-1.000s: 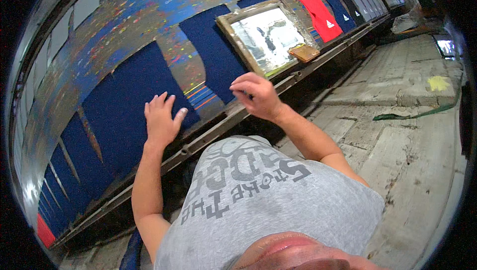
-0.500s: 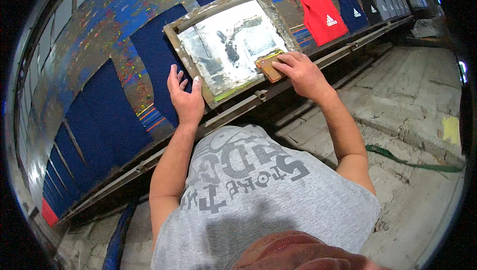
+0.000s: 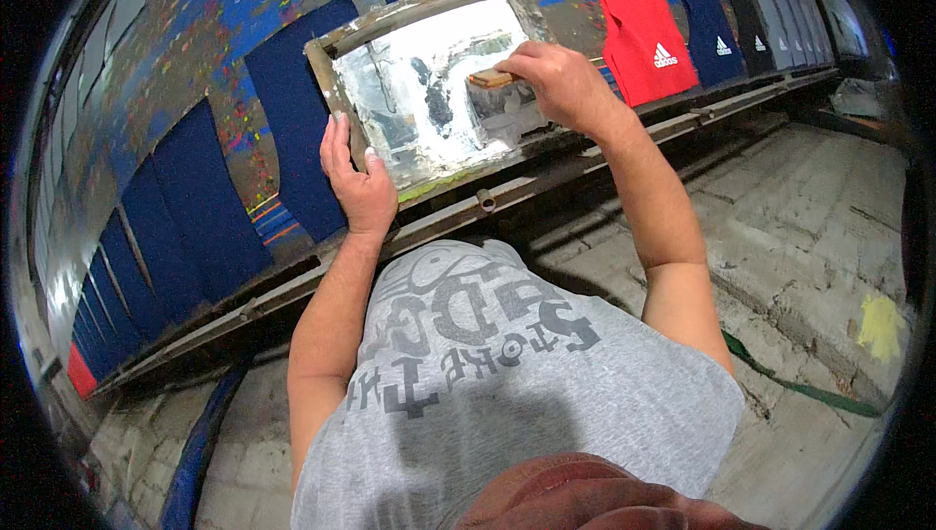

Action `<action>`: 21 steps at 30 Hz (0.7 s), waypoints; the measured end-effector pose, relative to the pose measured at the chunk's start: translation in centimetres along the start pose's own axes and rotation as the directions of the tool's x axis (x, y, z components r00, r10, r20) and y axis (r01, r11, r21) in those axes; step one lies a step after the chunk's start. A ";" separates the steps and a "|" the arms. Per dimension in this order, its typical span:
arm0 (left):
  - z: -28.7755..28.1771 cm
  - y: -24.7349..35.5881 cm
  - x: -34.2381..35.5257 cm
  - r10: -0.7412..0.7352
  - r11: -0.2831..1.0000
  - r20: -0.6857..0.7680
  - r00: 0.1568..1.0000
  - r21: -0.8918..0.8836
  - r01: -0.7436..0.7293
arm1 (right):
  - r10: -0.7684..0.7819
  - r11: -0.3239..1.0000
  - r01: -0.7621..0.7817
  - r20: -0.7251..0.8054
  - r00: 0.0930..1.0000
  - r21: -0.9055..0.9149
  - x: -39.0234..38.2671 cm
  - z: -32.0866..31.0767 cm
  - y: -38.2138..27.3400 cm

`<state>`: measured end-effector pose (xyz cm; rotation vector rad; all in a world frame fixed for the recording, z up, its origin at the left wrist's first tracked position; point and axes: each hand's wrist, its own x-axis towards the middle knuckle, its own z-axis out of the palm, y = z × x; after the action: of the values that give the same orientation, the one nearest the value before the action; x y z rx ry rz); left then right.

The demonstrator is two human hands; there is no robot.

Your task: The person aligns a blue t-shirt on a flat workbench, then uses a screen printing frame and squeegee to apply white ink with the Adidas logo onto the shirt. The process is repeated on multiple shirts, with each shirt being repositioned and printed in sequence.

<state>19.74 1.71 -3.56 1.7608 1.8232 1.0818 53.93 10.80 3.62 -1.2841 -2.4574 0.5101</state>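
Note:
A wooden-framed printing screen (image 3: 319, 72) lies over a dark blue fabric piece (image 3: 292, 130) on the long table, its mesh smeared with white ink (image 3: 448, 135). My right hand (image 3: 565, 86) pinches a small wooden squeegee (image 3: 494, 78) above the right part of the mesh; whether its blade touches the ink is hard to tell. Beside the lower left rail of the screen is my left hand (image 3: 361, 184), open, its fingers stretched and the thumb apart, close against the wood.
More dark blue pieces (image 3: 185, 189) lie along the table to the left. To the right, a red piece (image 3: 639, 33), a dark blue piece (image 3: 697, 18) and several others carry white prints. A metal rail (image 3: 556, 174) with a short pipe stub (image 3: 486, 200) runs along the near edge.
My right hand has moved the squeegee from the screen's near right corner up and leftward over the mesh. My left hand stays beside the left rail. The whole view has shifted slightly.

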 end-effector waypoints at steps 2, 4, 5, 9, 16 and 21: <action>0.0 0.0 -0.1 -0.006 1.000 0.004 1.000 0.014 0.006 | -0.035 0.999 0.034 -0.023 0.999 -0.027 -1.2 0.5 -0.9; 0.0 0.0 -0.1 0.007 1.000 -0.007 1.000 0.014 -0.007 | -0.077 0.997 0.075 -0.083 0.994 -0.030 -2.8 0.8 -2.6; -0.1 0.0 -0.1 0.001 1.000 -0.006 1.000 0.015 -0.001 | -0.095 0.995 0.092 -0.111 0.989 -0.028 -3.5 0.7 -3.2; -0.1 -0.1 0.0 0.007 0.999 -0.010 1.000 0.034 -0.007 | -0.080 0.997 0.077 0.135 0.988 0.027 -4.5 -1.3 -2.9; -0.3 0.0 0.0 0.011 0.999 -0.022 1.000 0.035 -0.010 | -0.046 0.997 0.042 -0.070 0.996 -0.058 0.0 0.2 -0.8; -0.2 -0.4 -0.5 -0.133 0.991 -0.088 0.987 -0.020 0.132 | -0.113 0.993 0.112 -0.076 0.991 -0.024 -4.4 1.5 -3.8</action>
<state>19.39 1.24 -3.90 1.5815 1.9506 1.1335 52.92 4.82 3.49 -1.1424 -2.4589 0.4000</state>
